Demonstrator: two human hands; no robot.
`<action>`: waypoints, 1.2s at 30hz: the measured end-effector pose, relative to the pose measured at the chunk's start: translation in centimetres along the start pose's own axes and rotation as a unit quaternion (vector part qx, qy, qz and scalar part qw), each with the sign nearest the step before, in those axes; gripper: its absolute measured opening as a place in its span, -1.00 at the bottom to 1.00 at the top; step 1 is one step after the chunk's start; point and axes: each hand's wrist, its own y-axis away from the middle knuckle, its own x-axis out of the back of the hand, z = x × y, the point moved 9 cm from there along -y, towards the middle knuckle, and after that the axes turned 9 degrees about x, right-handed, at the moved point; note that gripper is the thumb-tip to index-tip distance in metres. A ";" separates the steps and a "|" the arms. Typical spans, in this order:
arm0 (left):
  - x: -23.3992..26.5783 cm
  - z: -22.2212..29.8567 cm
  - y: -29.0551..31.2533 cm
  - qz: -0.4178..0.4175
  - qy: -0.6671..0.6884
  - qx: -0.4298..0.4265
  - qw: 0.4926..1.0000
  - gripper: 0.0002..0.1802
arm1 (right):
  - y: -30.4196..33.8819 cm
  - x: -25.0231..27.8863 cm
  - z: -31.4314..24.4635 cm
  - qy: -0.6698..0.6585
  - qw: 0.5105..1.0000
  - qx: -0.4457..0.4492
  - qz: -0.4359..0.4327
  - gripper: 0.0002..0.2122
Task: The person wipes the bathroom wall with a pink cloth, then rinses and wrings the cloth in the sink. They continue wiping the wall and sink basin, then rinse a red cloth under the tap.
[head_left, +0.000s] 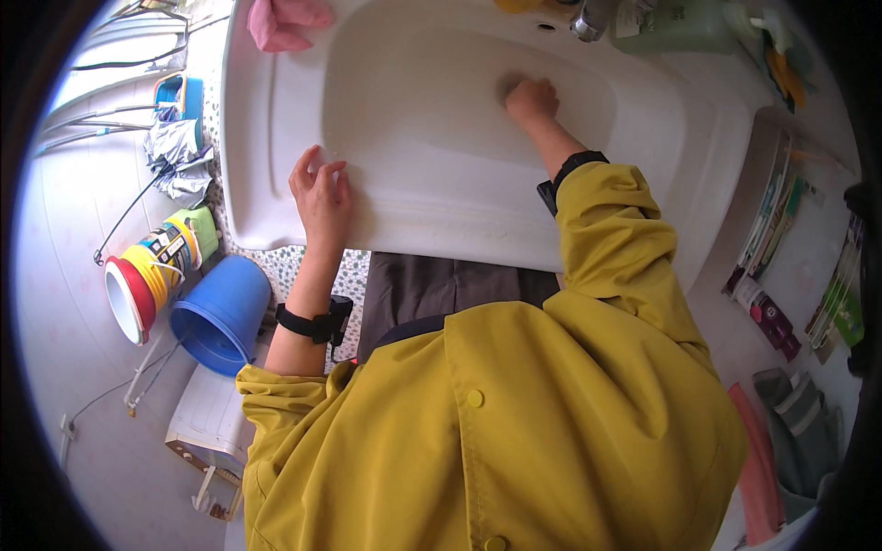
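Observation:
A wide white sink [404, 197] lies in front of me, its bowl pale and wet-looking. My right hand [535, 101] reaches into the bowl with its fingers closed. Beside its fingers shows a small dark grey blurred patch [508, 85]; whether this is a held thing or the drain, I cannot make out. Over the sink's near left rim hovers or rests my left hand [322, 197], fingers apart and loosely bent, holding nothing. A metal tap [593, 18] stands at the back, right of a small overflow hole [547, 27].
Pink gloves or cloth [283, 23] lie on the sink's far left corner. A pale green pump bottle [675, 26] stands at the back right. Left of the sink are a blue bucket [223, 312] and a yellow-and-red container [152, 280]. Packaged items [767, 317] line the right side.

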 end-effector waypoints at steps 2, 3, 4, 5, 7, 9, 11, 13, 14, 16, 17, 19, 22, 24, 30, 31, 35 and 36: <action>0.0 0.1 0.0 0.003 0.006 -0.006 1.000 -0.78 | 0.3 -0.1 0.2 -0.023 1.000 0.007 0.009 -0.68; 0.1 0.1 0.0 0.005 0.010 -0.007 1.000 -0.78 | 0.7 0.5 -0.1 -0.033 0.999 0.012 0.014 -0.67; 0.1 0.0 0.0 0.004 0.011 -0.005 1.000 -0.78 | 1.3 1.1 -0.3 -0.056 0.998 0.025 0.017 -0.67; 0.1 0.0 0.0 0.003 0.012 -0.004 1.000 -0.78 | 2.1 1.7 -0.4 -0.080 0.996 0.037 0.020 -0.67; 0.2 0.0 0.0 0.004 0.014 0.000 1.000 -0.78 | 3.4 2.7 -0.6 -0.104 0.993 0.054 0.024 -0.67; 0.2 -0.1 0.1 0.004 0.017 0.004 1.000 -0.79 | 4.2 2.7 0.1 -0.107 0.992 0.059 0.025 -0.66; 0.5 0.1 0.0 0.013 0.021 -0.002 1.000 -0.81 | 4.0 1.1 1.8 -0.064 0.996 0.061 -0.017 -0.68; 0.7 0.1 -0.4 0.014 0.027 0.004 1.000 -0.83 | 4.4 0.2 3.5 -0.063 0.996 0.047 -0.037 -0.70; 0.8 0.1 -0.5 0.011 0.031 0.012 0.999 -0.84 | 5.1 0.0 4.5 -0.084 0.995 0.034 -0.036 -0.71; 0.9 0.2 -0.8 0.009 0.043 0.021 0.999 -0.85 | 6.2 0.3 5.7 -0.105 0.993 0.047 -0.019 -0.72; 0.9 0.3 -0.9 0.010 0.049 0.020 0.999 -0.86 | 6.7 0.6 6.1 -0.107 0.992 0.073 -0.006 -0.73; 0.9 0.2 -1.1 0.011 0.061 0.016 0.998 -0.86 | 7.9 1.6 6.5 -0.111 0.989 0.093 0.000 -0.75; 0.6 -0.2 -1.2 0.011 0.072 0.012 0.997 -0.87 | 9.7 2.5 7.2 -0.136 0.988 0.075 -0.016 -0.76; 0.4 -0.5 -1.1 0.006 0.073 0.013 0.997 -0.88 | 11.2 3.3 7.6 -0.180 0.982 0.058 -0.015 -0.77; 0.4 -0.4 -1.1 -0.003 0.057 -0.003 0.998 -0.90 | 12.3 4.3 8.2 -0.209 0.976 0.052 0.012 -0.78; 0.3 -0.5 -1.1 -0.007 0.056 -0.004 0.998 -0.90 | 12.5 4.8 7.8 -0.215 0.975 0.056 0.012 -0.79; 0.4 -0.6 -1.3 -0.024 0.047 -0.020 0.998 -0.89 | 13.8 6.9 5.4 -0.263 0.963 0.065 -0.009 -0.79; 0.5 -0.5 -1.1 -0.029 0.044 -0.025 0.998 -0.89 | 14.1 7.0 4.9 -0.280 0.958 0.064 -0.021 -0.79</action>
